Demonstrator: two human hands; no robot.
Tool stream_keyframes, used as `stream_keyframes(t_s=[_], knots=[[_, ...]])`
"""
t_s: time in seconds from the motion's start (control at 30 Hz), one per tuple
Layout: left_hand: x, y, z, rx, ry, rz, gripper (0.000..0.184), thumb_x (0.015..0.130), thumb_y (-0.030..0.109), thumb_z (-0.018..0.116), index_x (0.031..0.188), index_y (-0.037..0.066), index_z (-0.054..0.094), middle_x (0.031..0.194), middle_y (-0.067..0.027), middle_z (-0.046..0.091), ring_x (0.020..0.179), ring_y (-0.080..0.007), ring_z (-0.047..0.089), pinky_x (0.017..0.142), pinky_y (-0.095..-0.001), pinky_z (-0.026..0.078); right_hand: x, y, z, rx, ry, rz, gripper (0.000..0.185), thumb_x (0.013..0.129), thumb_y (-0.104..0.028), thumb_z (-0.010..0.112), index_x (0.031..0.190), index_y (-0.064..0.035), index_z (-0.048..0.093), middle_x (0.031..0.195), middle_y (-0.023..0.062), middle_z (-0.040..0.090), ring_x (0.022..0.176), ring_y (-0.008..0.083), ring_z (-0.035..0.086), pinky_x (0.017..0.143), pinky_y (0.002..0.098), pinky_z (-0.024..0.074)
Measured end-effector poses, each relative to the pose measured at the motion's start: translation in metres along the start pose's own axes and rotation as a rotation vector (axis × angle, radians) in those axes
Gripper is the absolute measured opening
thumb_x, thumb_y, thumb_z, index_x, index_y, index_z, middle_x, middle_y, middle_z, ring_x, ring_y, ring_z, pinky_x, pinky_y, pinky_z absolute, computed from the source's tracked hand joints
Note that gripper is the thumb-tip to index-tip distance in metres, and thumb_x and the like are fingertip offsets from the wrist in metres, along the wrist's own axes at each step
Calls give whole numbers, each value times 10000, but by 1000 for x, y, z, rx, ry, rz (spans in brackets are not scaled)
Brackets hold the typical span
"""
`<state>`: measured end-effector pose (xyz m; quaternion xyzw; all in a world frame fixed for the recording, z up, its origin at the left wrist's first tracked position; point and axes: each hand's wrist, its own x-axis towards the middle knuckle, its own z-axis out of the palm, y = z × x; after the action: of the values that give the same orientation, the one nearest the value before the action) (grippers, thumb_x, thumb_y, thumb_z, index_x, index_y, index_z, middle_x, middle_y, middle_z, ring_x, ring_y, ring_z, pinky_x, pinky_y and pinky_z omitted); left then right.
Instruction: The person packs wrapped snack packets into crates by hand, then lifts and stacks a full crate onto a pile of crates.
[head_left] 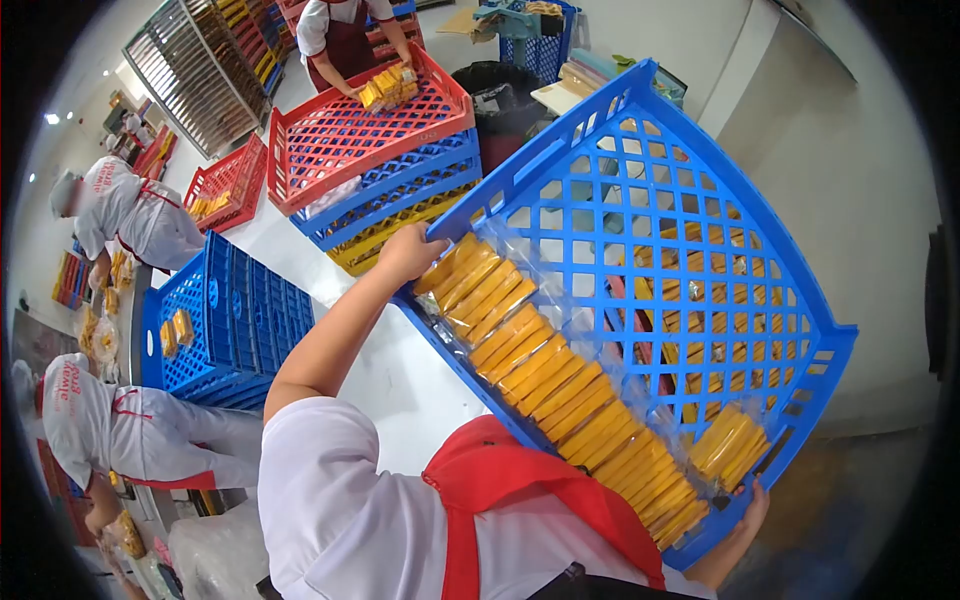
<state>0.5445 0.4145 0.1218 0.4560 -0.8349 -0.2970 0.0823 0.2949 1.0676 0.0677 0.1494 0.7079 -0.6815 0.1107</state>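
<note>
A large blue lattice crate [590, 238] is held tilted in front of me. My left hand [411, 254] grips its upper left corner, and my right hand [748, 515] holds the edge near its lower right corner. A long row of yellow packets in clear wrap [565, 390] lies along the side nearest my body. One separate group of yellow packets [728, 445] sits beside the row's lower end. Through the lattice, more yellow packets show in a crate below.
A red crate [300, 190] tops a stack of blue and yellow crates ahead, where a person handles yellow packets. Stacked blue crates [270, 320] stand at left, near two people in white. A black bin [500, 100] is behind the crates; a wall is at right.
</note>
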Motion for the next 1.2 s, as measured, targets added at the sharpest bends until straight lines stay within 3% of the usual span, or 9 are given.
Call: stream_keyframes(t_s=[0.4, 0.57, 0.67, 0.8, 0.93, 1.0, 1.1, 1.13, 1.2], knots=[[-41, -43, -56, -115, 49, -50, 300, 692, 317, 559, 804, 41, 600, 675, -139, 590, 648, -252, 579, 611, -337, 429, -23, -15, 17, -17, -50, -60, 348, 760, -108, 493, 1081, 0, 415, 720, 72, 486, 550, 145, 474, 505, 260, 408], [-72, -97, -124, -130, 98, 4, 270, 685, 268, 544, 827, 45, 602, 731, -158, 599, 695, -275, 584, 642, -343, 435, -107, -52, 51, -57, -160, -142, 280, 759, -115, 486, 1013, -7, 444, 719, 58, 477, 546, 140, 467, 493, 252, 400], [-91, -142, -185, -100, 111, -48, 246, 694, 207, 514, 870, 57, 597, 771, -154, 604, 721, -268, 587, 664, -343, 442, -172, -78, 77, -114, -85, -142, 259, 755, -115, 491, 992, -18, 452, 714, 52, 478, 541, 136, 472, 475, 252, 394], [-99, -205, -249, -204, 136, -57, 250, 704, 200, 509, 898, 68, 595, 776, -151, 605, 724, -265, 588, 654, -343, 442, -202, -100, 142, -144, -125, -210, 224, 751, -125, 498, 955, -33, 474, 675, 42, 490, 531, 131, 478, 462, 247, 391], [-108, -274, -308, -164, 244, -202, 286, 733, 245, 513, 898, 23, 585, 775, -171, 598, 733, -288, 582, 656, -353, 434, -264, -139, 252, -304, -229, -191, 152, 752, -142, 503, 875, -53, 501, 621, 28, 506, 507, 125, 484, 459, 240, 390], [-76, -301, -297, -126, 272, -294, 309, 731, 258, 520, 889, -1, 578, 768, -188, 591, 734, -290, 581, 656, -351, 431, -194, -123, 324, -366, -298, -201, 245, 754, -147, 484, 977, -48, 479, 665, 37, 514, 505, 112, 487, 440, 231, 402], [-60, -349, -299, -142, 322, -345, 314, 727, 255, 521, 877, -16, 574, 750, -191, 588, 728, -281, 582, 649, -345, 428, -169, -117, 428, -336, -408, -230, 210, 748, -122, 482, 941, -41, 482, 668, 36, 506, 505, 110, 483, 450, 234, 403], [-84, -361, -316, -199, 332, -355, 310, 726, 247, 520, 869, -23, 572, 741, -188, 588, 722, -275, 583, 642, -342, 426, -206, -141, 427, -342, -412, -228, 201, 748, -112, 485, 933, -34, 484, 665, 32, 499, 504, 109, 477, 460, 237, 403], [-70, -374, -312, -211, 377, -418, 291, 724, 225, 524, 865, -24, 571, 725, -171, 590, 702, -251, 582, 627, -328, 426, -161, -140, 492, -356, -512, -246, 216, 744, -116, 480, 943, -32, 478, 661, 38, 499, 507, 113, 483, 454, 236, 403]])
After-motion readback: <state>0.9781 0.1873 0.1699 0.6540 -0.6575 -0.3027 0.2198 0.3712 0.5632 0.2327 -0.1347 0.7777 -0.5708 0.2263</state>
